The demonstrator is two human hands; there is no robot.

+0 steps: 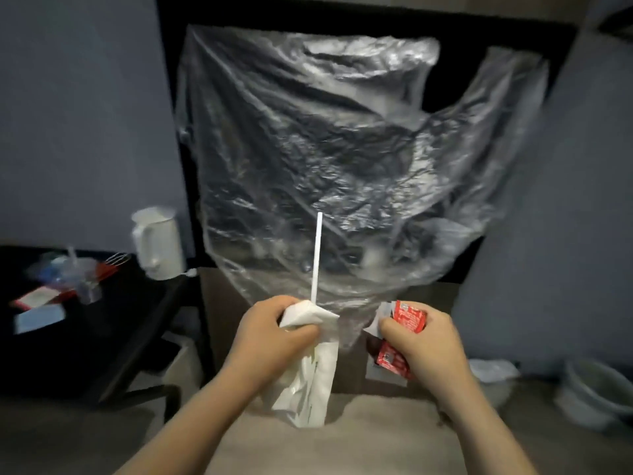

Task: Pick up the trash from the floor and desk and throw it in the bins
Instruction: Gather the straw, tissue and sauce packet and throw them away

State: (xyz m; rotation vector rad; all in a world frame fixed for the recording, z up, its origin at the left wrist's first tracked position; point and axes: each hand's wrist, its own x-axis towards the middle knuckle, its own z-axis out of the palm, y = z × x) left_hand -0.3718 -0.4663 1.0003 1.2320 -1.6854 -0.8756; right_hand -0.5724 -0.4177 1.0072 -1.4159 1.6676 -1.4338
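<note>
Below the clear plastic bag, your left hand grips crumpled white paper and a straw; your right hand clutches red sauce packets.

1. A dim private room, more likely a home or dorm than a workplace, though that cannot be told for sure: plain blue-grey walls and beige carpet.
2. At left, a black desk carries a white electric kettle, clear plastic cups and a red-and-white packet.
3. A large clear plastic bag fills the centre; a pale bin sits on the floor at right.
</note>
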